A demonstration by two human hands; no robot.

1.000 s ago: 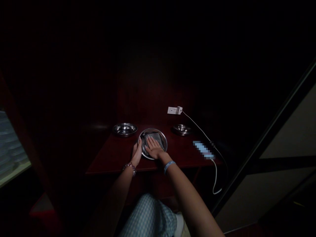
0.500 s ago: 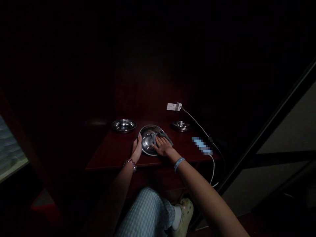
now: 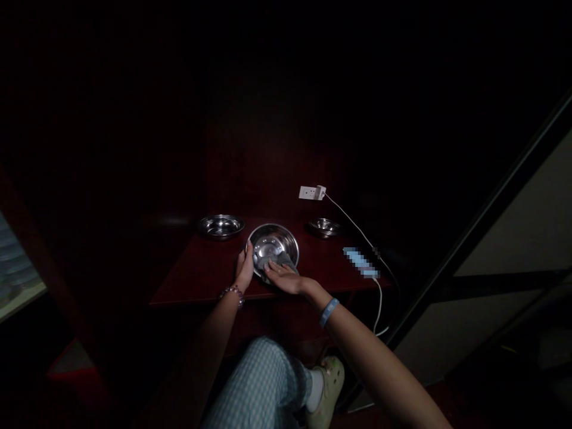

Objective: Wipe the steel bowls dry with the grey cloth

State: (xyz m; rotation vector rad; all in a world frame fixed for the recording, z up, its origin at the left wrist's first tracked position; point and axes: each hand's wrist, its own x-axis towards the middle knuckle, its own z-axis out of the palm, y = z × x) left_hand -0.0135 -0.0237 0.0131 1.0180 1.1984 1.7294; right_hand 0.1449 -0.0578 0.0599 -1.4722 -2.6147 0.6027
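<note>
A shiny steel bowl (image 3: 286, 238) is tilted toward me above the dark red desk (image 3: 187, 280). My left hand (image 3: 243, 268) grips its left rim, thumb on the inside edge and the other fingers behind. A grey cloth (image 3: 280, 260) lies inside the lower part of the bowl. My right hand (image 3: 284, 278) presses on that cloth with fingers stretched out, holding it against the steel. Part of the cloth is hidden under the palm.
Another steel bowl (image 3: 221, 227) stands at the back left, and smaller steel bowls (image 3: 325, 227) at the back right. A phone-like blurred thing (image 3: 361, 263) lies on the right with a white cable (image 3: 381, 304). A wall socket (image 3: 308, 192) holds a charger.
My right hand and the cloth have moved from the right side of the bowl down to its lower inside. My left hand keeps its hold on the rim.
</note>
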